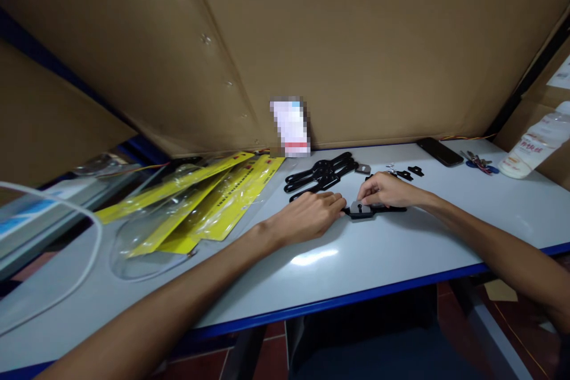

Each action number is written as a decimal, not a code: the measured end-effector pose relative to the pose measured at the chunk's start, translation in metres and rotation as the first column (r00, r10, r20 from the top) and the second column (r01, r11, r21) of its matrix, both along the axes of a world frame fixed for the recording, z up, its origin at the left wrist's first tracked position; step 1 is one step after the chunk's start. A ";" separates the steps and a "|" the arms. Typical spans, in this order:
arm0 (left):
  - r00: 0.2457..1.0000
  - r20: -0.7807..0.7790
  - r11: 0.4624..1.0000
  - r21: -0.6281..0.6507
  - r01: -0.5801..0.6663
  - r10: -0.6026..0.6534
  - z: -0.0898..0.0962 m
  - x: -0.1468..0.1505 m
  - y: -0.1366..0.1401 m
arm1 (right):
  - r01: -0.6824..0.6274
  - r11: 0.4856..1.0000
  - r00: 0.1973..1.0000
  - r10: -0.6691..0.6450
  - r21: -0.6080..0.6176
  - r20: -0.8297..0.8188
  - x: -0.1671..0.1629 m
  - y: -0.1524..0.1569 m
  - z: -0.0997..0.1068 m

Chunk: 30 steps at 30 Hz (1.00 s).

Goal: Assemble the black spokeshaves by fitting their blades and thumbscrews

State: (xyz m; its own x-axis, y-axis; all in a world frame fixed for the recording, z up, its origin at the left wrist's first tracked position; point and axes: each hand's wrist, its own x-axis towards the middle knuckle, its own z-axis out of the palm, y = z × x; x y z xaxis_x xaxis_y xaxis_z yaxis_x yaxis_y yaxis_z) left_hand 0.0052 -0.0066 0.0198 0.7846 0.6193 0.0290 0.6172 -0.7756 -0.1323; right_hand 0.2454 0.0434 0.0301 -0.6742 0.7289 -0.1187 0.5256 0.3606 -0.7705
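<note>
A black tool with a grey metal plate [360, 209] on its middle lies on the table, its thin black ends reaching out to both sides. My left hand [314, 215] is closed on the tool's left end, palm down. At the plate's upper edge, my right hand [386, 191] pinches with thumb and fingers; the fingertips partly cover what they grip. Several black handle-like parts [323, 171] lie piled behind my left hand. A loose grey metal plate [363, 168] and small black pieces [415, 171] lie behind my right hand.
Yellow cards in clear packaging [214, 202] spread across the left of the white table [285, 273]. At the right are a black phone [440, 151], keys [478, 161] and a white bottle [532, 142]. A blurred-out screen [291, 127] leans on the cardboard wall [378, 47]. A white cable [95, 249] curves at far left.
</note>
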 end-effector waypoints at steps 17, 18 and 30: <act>0.996 0.073 0.998 -0.043 0.045 -0.042 0.003 0.001 -0.005 | -0.026 0.998 0.999 0.024 0.053 0.042 -0.001 -0.004 0.000; 0.996 0.073 0.998 -0.047 0.048 -0.044 0.003 0.001 -0.005 | -0.030 0.998 0.999 0.027 0.051 0.046 -0.001 -0.005 0.000; 0.996 0.063 0.996 -0.064 0.068 -0.064 0.000 0.003 -0.006 | -0.085 0.996 0.996 0.085 0.007 0.018 -0.005 -0.012 0.002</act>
